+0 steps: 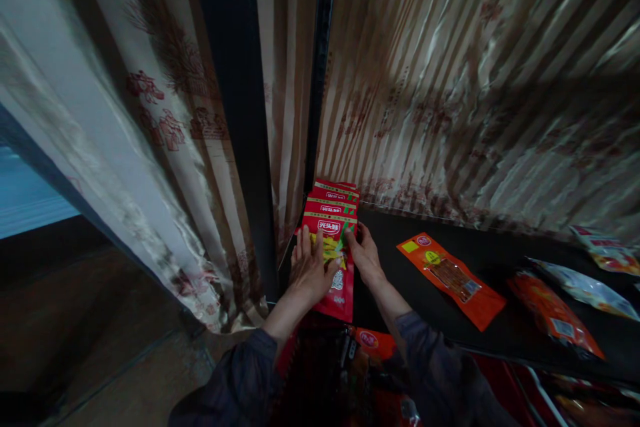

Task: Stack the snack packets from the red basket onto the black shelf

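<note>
my left hand [311, 271] open on overlapping red packets [331, 230], my right hand [367, 255] loosely curved against their edge, orange packet [453, 280] on the black counter [393, 240]

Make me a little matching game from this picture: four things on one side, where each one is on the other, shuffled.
1. Red packets
2. Orange packet with a yellow patch
3. Left hand
4. Pleated curtain

A. Hanging behind the black surface
B. Laid over the front of the top red packet
C. Overlapping, with both hands at them
D. Lying just right of the right hand

Pairs: 1-C, 2-D, 3-B, 4-A
</note>
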{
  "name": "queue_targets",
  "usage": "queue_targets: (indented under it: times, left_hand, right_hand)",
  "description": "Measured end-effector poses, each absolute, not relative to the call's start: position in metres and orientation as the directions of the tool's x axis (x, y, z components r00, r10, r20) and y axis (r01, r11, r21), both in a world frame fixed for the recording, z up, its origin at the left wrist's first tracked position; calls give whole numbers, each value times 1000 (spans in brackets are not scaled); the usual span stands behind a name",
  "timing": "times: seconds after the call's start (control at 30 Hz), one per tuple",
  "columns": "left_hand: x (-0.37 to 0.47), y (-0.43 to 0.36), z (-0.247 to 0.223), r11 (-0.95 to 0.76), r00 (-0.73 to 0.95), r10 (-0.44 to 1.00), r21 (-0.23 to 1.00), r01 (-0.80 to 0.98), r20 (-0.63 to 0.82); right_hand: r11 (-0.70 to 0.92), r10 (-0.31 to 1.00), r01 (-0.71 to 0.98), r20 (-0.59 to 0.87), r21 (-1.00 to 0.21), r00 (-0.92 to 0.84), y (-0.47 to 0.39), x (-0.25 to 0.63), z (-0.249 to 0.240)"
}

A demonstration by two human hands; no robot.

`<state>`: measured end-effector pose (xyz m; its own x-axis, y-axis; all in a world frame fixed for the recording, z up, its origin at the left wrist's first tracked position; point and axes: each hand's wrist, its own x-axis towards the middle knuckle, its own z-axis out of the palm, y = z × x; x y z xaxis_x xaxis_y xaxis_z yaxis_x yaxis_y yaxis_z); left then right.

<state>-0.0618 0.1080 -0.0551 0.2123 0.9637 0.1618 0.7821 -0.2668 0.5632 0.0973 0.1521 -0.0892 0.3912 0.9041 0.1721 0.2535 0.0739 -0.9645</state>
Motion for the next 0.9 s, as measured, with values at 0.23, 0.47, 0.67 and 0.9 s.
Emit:
queue_targets:
  times: [0.23, 0.47, 0.67, 0.9]
  left_hand:
    - [-65, 118, -43, 44, -72, 997, 808, 587, -2]
    - [-67, 120, -38, 149, -149, 985, 847, 511, -83]
    - [-68, 127, -50, 120, -167, 985, 885, 450, -49]
    - [-68, 133, -44, 261, -219, 959, 858, 442, -179]
  right_hand:
    - [3, 904, 296, 129, -955, 408, 154, 90, -96]
    - [-8, 887, 338, 149, -941, 437, 148, 88, -96]
    - [-104, 910, 337, 47, -936, 412, 147, 89, -92]
    - [-145, 909, 366, 23, -919, 417, 150, 89, -92]
